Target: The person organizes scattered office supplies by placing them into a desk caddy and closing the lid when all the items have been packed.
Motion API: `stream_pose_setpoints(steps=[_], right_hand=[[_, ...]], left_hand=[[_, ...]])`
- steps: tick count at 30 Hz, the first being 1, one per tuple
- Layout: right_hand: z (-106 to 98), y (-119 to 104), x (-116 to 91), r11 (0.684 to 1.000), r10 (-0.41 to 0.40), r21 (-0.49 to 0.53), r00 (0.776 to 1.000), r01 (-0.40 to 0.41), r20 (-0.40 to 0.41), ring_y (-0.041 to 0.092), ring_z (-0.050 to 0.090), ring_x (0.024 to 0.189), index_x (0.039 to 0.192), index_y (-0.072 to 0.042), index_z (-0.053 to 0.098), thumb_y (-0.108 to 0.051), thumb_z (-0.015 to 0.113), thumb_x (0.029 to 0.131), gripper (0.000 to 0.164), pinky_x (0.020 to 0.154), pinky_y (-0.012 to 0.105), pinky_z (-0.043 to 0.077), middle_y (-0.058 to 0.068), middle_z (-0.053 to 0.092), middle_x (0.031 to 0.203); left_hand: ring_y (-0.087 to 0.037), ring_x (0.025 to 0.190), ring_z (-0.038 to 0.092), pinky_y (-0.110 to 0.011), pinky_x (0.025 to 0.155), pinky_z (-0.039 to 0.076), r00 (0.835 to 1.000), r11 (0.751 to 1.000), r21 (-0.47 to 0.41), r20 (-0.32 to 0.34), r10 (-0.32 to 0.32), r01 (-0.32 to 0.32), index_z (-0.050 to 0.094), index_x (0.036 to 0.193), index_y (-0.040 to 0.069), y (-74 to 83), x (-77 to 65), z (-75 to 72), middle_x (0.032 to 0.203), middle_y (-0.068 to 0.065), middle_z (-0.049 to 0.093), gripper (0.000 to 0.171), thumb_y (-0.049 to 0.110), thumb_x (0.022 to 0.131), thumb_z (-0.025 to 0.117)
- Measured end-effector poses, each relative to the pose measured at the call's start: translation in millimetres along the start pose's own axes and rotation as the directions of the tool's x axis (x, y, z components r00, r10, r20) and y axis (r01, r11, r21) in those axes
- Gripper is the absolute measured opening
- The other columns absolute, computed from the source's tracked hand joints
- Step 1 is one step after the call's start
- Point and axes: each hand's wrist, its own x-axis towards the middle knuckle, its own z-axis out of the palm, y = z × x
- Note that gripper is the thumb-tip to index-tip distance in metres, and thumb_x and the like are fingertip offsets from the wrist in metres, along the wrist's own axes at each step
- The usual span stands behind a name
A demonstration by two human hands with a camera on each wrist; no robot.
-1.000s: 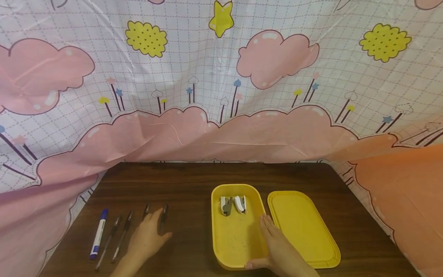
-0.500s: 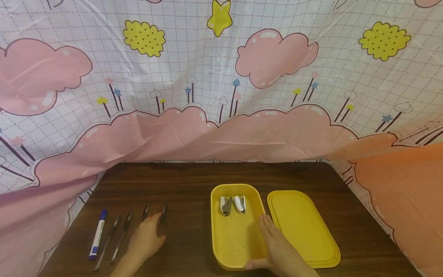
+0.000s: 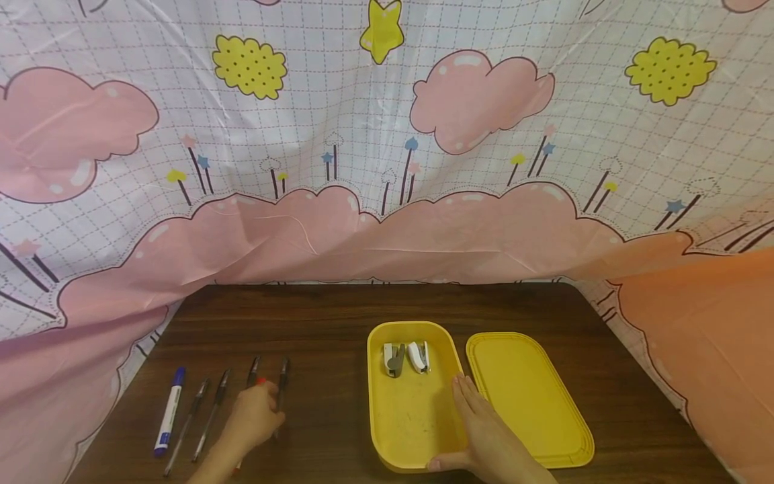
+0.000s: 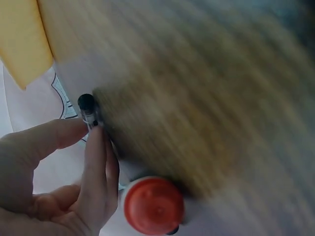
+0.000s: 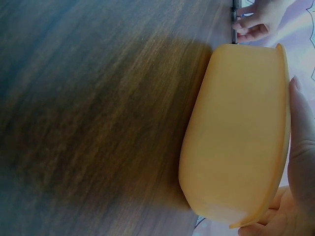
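My left hand pinches a black-ended clear pen between thumb and fingertips, low over the dark table. In the left wrist view the black end of this pen pokes up past the fingers. A red-capped marker is mostly hidden under that hand, its round red end facing the left wrist camera. Another black-capped pen lies just beyond. My right hand rests with straight fingers along the right rim of a yellow box, thumb at its front corner. Two small staplers sit inside the box.
Left of my left hand lie a blue-capped white marker and two clear pens, one beside the other. A yellow lid lies right of the box. A patterned curtain hangs behind the table.
My left hand has drawn slightly back and its fingers have closed in on the rightmost pen, exposing some of the red cap. The right hand and the box have stayed put.
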Motion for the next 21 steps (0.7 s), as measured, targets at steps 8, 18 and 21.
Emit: stream_pose_setpoints(steps=[8,18,21], right_hand=[[0,0,0,1.0,-0.005,0.0,1.0,0.005,-0.002,0.044,0.022,0.145,0.148,0.008,0.026,-0.075,0.07,0.059,0.129,0.112,0.06,0.028,0.027,0.022,0.157],[1,1,-1,1.0,-0.006,0.001,1.0,0.006,-0.004,0.043,0.021,0.146,0.149,0.008,0.025,-0.077,0.069,0.058,0.131,0.113,0.059,0.027,0.027,0.021,0.157],[1,1,0,1.0,0.0,0.004,1.0,0.0,0.0,0.043,0.021,0.146,0.149,0.007,0.024,-0.077,0.068,0.058,0.132,0.113,0.059,0.027,0.027,0.02,0.157]], left_hand=[[-0.014,0.062,0.06,-0.029,0.056,0.053,0.996,0.993,-0.068,0.028,-0.091,0.092,0.065,0.093,-0.008,0.5,-1.7,-3.8,0.07,-0.005,0.065,0.024,0.005,0.074,0.074],[-0.015,0.067,0.064,-0.033,0.06,0.056,0.995,0.987,-0.134,-0.031,-0.092,0.087,0.068,0.09,-0.001,5.6,1.9,-9.0,0.077,-0.005,0.069,0.018,0.007,0.074,0.072],[-0.017,0.068,0.066,-0.033,0.061,0.057,0.996,0.988,-0.15,-0.073,-0.054,0.043,0.068,0.091,0.0,16.8,3.8,-16.4,0.078,-0.006,0.071,0.017,0.006,0.075,0.071]])
